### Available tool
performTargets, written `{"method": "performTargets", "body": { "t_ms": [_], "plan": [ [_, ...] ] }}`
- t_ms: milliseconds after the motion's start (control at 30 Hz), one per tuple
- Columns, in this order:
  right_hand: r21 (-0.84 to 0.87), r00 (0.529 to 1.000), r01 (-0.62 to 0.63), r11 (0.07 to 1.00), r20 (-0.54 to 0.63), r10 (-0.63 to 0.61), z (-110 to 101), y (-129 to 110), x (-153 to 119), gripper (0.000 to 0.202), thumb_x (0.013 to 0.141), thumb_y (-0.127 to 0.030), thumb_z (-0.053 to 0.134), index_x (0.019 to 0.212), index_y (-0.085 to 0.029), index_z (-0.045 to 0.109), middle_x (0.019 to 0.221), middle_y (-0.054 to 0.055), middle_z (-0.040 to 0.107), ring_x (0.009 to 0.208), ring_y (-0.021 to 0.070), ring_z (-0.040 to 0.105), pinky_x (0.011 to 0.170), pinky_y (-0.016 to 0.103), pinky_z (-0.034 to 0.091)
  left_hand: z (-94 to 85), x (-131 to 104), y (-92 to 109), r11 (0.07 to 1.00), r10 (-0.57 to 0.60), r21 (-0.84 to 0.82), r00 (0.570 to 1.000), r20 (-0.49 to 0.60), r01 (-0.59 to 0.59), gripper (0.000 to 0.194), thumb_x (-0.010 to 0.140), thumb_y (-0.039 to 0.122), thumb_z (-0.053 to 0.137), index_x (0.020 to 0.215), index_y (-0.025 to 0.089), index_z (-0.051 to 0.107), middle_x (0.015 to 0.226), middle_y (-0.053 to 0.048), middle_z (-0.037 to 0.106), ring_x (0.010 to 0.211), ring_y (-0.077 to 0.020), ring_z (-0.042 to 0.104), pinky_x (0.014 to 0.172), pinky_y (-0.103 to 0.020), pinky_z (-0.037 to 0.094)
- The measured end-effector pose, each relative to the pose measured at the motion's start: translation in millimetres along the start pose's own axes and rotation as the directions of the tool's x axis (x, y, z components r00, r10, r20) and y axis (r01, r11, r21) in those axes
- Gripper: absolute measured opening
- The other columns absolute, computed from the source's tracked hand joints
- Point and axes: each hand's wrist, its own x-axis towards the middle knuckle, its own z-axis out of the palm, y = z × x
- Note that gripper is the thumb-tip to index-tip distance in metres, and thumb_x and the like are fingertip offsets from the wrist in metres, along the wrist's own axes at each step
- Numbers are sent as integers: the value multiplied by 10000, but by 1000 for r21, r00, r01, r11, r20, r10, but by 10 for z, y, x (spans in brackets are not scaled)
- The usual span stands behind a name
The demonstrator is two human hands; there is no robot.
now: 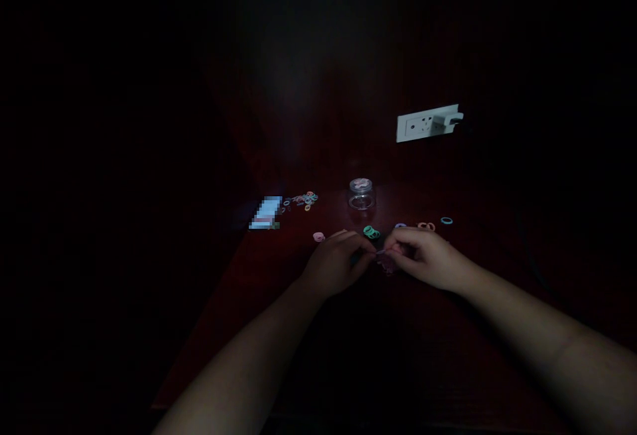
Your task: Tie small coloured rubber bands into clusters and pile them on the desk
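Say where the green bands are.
In the head view, the green bands lie right of centre, in front of the clear jar and beyond the gap between the left hand and right hand.

1. Table (259, 289): dark red, dimly lit.
2. Near left edge: bright rectangle (266, 213), detail blurred; mixed small rings (309, 198) scattered beside it.
3. Farther back: clear lidded jar (361, 196), upright.
4. Nearer, left to right: pink rings (318, 237), green rings (371, 231), orange rings (430, 225), one blue ring (446, 223).

Head cam faces fwd/down, prob. near table (269, 272) (v. dark).
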Motion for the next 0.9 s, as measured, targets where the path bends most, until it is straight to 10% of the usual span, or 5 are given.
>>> {"method": "performTargets", "body": {
  "t_ms": [900],
  "plan": [
    [-107, 983, 153, 982, -87, -162, 102, 24, 12, 109, 850, -195, 568, 745, -190, 596, 700, 4, 525, 646, 139, 506, 604, 263, 391, 204, -92, 73, 999, -24, 27, 995, -98, 26, 15, 791, 188, 588, 800, 197, 582, 794, -13, 636, 767, -158, 593, 733, -290, 472]
  ]
}}
